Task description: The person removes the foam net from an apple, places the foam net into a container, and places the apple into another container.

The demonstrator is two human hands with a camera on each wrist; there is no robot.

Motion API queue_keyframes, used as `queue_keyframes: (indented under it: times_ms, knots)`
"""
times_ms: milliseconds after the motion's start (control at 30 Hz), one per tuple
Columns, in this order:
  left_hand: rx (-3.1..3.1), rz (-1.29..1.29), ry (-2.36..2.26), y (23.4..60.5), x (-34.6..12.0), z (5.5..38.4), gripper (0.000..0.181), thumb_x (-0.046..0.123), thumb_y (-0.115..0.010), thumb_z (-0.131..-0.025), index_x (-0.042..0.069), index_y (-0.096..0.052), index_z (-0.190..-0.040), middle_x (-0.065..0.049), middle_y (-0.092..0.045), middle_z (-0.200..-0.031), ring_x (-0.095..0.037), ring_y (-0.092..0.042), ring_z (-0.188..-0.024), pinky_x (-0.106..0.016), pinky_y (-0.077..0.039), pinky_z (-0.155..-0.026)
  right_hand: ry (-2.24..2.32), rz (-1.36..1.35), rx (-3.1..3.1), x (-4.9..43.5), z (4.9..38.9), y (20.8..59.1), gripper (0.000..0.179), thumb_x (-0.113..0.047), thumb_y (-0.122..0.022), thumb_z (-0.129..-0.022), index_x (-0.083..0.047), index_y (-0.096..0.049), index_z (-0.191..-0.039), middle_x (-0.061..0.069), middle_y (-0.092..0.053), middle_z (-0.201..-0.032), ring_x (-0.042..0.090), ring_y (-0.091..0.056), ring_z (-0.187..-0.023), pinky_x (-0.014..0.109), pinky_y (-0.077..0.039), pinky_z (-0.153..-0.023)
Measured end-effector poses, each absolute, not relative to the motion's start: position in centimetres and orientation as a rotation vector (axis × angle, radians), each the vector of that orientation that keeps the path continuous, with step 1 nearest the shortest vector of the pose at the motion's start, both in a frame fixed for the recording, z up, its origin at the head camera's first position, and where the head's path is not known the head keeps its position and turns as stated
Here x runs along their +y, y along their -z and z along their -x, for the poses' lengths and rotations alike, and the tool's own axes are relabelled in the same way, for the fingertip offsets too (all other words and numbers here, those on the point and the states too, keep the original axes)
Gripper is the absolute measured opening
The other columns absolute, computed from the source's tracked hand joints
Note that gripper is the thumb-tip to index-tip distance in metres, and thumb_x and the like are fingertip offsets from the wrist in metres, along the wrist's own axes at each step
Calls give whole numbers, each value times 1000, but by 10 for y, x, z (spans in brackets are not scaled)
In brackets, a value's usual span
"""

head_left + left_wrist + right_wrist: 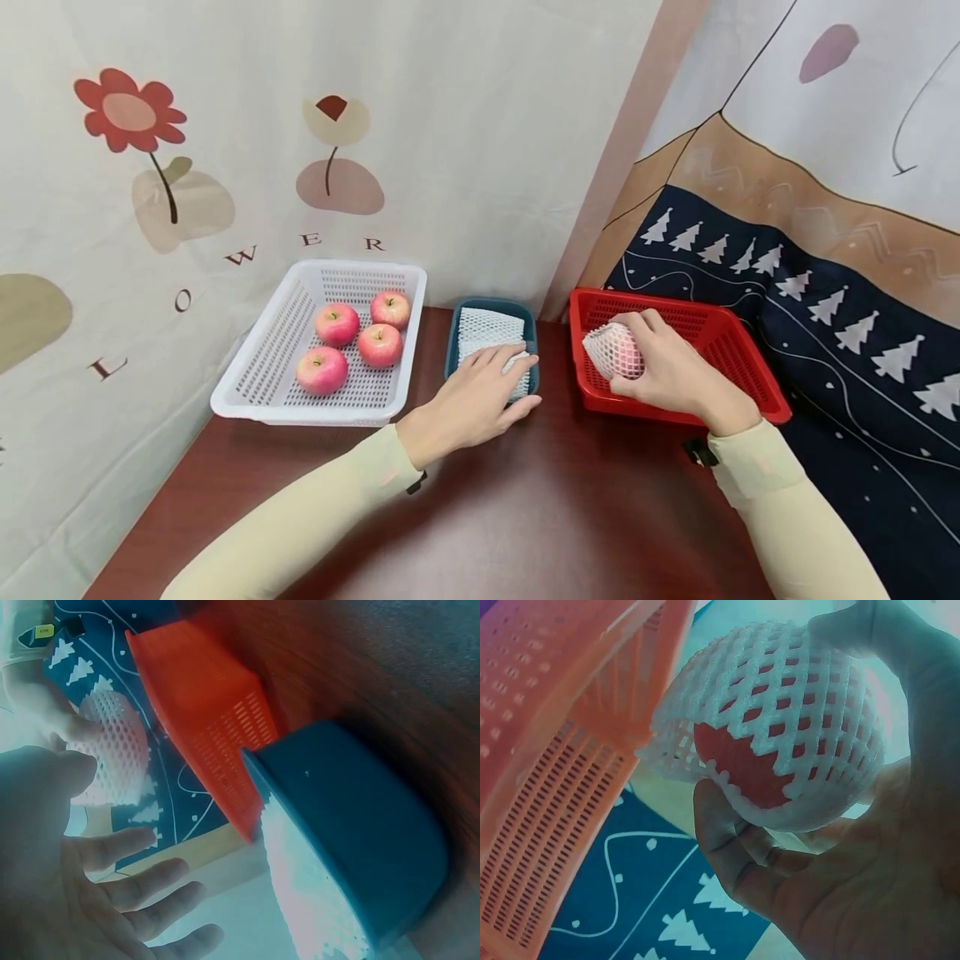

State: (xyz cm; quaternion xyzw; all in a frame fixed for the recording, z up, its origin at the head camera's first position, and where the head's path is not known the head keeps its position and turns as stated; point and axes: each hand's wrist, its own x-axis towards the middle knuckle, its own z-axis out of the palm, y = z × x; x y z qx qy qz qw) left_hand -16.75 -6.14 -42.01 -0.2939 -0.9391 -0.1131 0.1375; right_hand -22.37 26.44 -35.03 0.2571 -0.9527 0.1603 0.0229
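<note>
My right hand [667, 367] grips an apple [739, 765] wrapped in a white foam net [613, 350], held over the near left part of the red basket [750, 367]. In the right wrist view, red skin shows through the net's open end. Above a small dark blue basket [360, 832] is my left hand [472, 400], its fingers extended and holding nothing. White foam nets [487, 325] lie inside that basket, partly hidden by the left hand in the head view.
To the left stands a white basket [247, 367] with several bare apples [322, 371]. All the baskets are on a dark red-brown table [525, 517]. A printed curtain [465, 125] hangs behind, and dark blue tree-patterned cloth [840, 400] lies right of the red basket.
</note>
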Motion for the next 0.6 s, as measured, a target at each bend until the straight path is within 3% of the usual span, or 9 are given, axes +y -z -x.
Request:
queue_keyframes:
  times_ms: [600]
  knots:
    - [-2690,797,422,427,-95,146,65,50,-71,-115,16,-60,-168,-14,-64,-169,-35,-63,-156,-64,-57,-125,-626,-928,-2922,240,199,362,90,-28,-96,-84,-18,-53,-163,8,-64,-141,25,-66,-120,44,-70,-91]
